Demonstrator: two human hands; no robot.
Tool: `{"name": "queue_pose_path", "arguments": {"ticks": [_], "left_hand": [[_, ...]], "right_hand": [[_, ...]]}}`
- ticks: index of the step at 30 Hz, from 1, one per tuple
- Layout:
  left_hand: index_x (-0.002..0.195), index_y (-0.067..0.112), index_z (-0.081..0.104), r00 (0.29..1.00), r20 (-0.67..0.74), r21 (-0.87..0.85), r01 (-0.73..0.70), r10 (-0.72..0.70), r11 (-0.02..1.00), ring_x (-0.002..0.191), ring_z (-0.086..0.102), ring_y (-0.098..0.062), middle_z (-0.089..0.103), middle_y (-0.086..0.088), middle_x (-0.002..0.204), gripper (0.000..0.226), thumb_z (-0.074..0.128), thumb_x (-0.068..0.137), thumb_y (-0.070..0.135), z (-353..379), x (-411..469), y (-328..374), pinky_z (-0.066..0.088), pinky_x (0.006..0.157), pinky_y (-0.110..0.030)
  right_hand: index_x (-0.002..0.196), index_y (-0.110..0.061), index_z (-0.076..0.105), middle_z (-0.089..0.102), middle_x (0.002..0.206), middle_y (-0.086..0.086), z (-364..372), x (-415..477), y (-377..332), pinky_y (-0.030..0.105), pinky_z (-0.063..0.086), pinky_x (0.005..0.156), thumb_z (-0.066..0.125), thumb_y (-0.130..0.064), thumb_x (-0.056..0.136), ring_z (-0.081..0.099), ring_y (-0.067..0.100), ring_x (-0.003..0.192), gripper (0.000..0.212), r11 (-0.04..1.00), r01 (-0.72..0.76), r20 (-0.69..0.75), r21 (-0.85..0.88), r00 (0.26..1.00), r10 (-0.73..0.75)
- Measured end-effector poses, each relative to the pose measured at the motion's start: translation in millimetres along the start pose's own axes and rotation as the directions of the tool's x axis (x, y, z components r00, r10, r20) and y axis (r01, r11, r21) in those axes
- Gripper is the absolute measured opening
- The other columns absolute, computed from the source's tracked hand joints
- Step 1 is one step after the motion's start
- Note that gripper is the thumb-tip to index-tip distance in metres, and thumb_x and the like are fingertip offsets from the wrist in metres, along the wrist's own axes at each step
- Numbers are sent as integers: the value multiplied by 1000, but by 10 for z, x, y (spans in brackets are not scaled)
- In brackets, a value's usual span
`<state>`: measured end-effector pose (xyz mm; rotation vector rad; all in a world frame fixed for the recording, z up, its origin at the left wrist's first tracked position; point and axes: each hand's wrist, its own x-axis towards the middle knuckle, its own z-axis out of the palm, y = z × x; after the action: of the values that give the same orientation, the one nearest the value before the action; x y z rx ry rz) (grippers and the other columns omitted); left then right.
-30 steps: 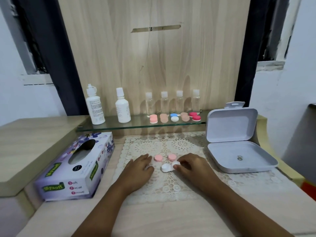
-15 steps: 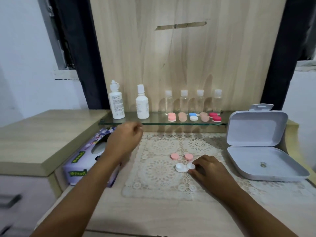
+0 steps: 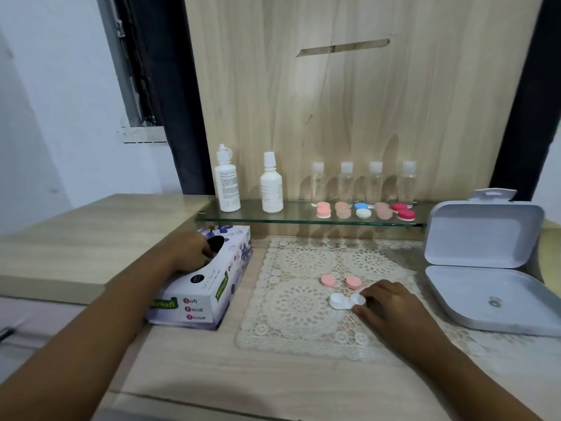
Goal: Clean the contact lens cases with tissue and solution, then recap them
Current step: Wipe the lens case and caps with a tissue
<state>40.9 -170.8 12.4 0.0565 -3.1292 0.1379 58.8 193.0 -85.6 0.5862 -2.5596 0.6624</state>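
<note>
A white double contact lens case (image 3: 341,300) lies uncapped on the lace mat (image 3: 297,326). Just behind it rest its two pink caps (image 3: 328,281) (image 3: 353,281). My right hand (image 3: 391,308) rests on the mat and pinches the case's right cup between thumb and fingers. Over at the left, my left hand (image 3: 189,253) lies on top of the purple tissue box (image 3: 194,302), its fingertips dipping into the dark slot; no tissue shows. Two white solution bottles (image 3: 227,180) (image 3: 271,185) stand on the glass shelf (image 3: 273,220).
Several small clear bottles (image 3: 361,183) and capped lens cases (image 3: 363,209) line the shelf's right part. An open white hinged box (image 3: 485,287) sits right of the mat. A raised wooden ledge (image 3: 76,235) flanks the tissue box on the left.
My left hand left the mat, swung left and came down onto the tissue box's slot. My right hand stayed on the white case. The camera turned left.
</note>
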Motion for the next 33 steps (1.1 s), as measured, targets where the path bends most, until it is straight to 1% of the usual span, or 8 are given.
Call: {"name": "queue_pose_path", "arguments": {"ticks": [5, 12, 14, 16, 18, 21, 26, 33], "left_hand": [[110, 30, 68, 1000, 3, 127, 12, -12, 992, 90, 52, -13, 63, 2, 112, 28, 51, 89, 26, 45, -15, 63, 48, 81, -28], [100, 30, 71, 996, -46, 88, 74, -70, 993, 83, 51, -14, 57, 4, 91, 24, 53, 86, 25, 114, -6, 62, 46, 67, -27], [102, 32, 71, 994, -84, 87, 80, -73, 993, 86, 51, -14, 60, 2, 98, 26, 52, 87, 23, 138, 1, 67, 41, 66, -25], [110, 34, 67, 995, -83, 98, 59, -51, 993, 102, 50, -20, 57, -1, 117, 29, 48, 90, 25, 171, 27, 54, 41, 76, -27], [122, 37, 59, 999, -25, 101, 41, -38, 994, 121, 40, -28, 43, -6, 136, 33, 43, 94, 32, 207, 72, 21, 37, 95, -33], [127, 38, 54, 997, 50, 108, 57, -63, 993, 128, 32, -33, 31, -8, 144, 35, 42, 94, 38, 220, 115, -10, 30, 104, -39], [114, 37, 63, 998, -41, 57, 44, -42, 997, 115, 46, -30, 55, -1, 127, 31, 46, 90, 28, 235, 90, -1, 38, 90, -34], [101, 23, 71, 976, -198, -140, 64, -91, 988, 107, 54, -23, 65, 3, 115, 22, 52, 90, 20, 236, -2, 33, 40, 86, -27]], "right_hand": [[102, -23, 66, 60, 100, -10, 5, 1, 5, 29, 42, 78, 61, -41, 84, 51, 12, 93, 26, 1000, 0, 6, -14, 1000, 0], [103, -22, 66, 61, 101, -9, 5, 4, 9, 30, 43, 79, 61, -41, 84, 52, 13, 94, 27, 1000, 2, 12, -25, 1000, -1], [103, -21, 66, 61, 102, -9, 1, 4, 8, 30, 43, 79, 61, -41, 84, 52, 14, 95, 28, 999, 4, 15, -33, 1000, -4], [104, -22, 66, 61, 103, -9, -3, 0, 4, 30, 43, 79, 61, -41, 84, 52, 14, 95, 28, 999, 4, 18, -38, 1000, -3], [103, -22, 66, 61, 102, -9, -5, -5, 1, 30, 43, 79, 61, -40, 84, 52, 14, 94, 27, 999, 5, 14, -34, 1000, -5], [103, -22, 66, 61, 102, -9, -4, -4, -2, 30, 43, 79, 61, -40, 85, 52, 13, 95, 26, 1000, 2, 15, -30, 1000, -2], [101, -23, 66, 60, 102, -10, 3, -3, -2, 31, 42, 81, 62, -40, 84, 51, 13, 96, 25, 1000, -16, 13, -9, 1000, 16], [101, -22, 66, 61, 101, -10, -8, -9, -6, 30, 42, 78, 62, -39, 84, 52, 14, 95, 24, 1000, -11, 13, -19, 1000, 12]]}}
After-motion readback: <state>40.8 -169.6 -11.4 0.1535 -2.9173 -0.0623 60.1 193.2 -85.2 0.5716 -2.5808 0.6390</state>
